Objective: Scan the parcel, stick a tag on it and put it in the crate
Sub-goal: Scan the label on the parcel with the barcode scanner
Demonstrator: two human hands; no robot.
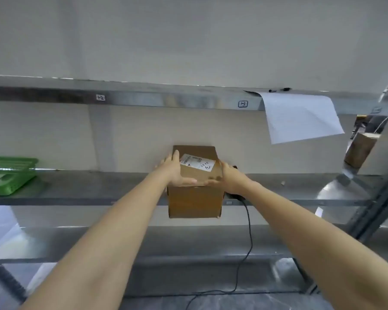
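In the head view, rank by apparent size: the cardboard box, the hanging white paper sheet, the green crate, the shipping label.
1. Cardboard box and white paper sheet: alike, unranked.
2. Green crate, cropped by frame edge.
3. Shipping label.

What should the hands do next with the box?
Probably carry the box left to the green crate. Both the left hand and right hand grip it, and a label is on top.

Both arms reach forward, left hand (174,170) and right hand (227,179) in facing, curled grip.
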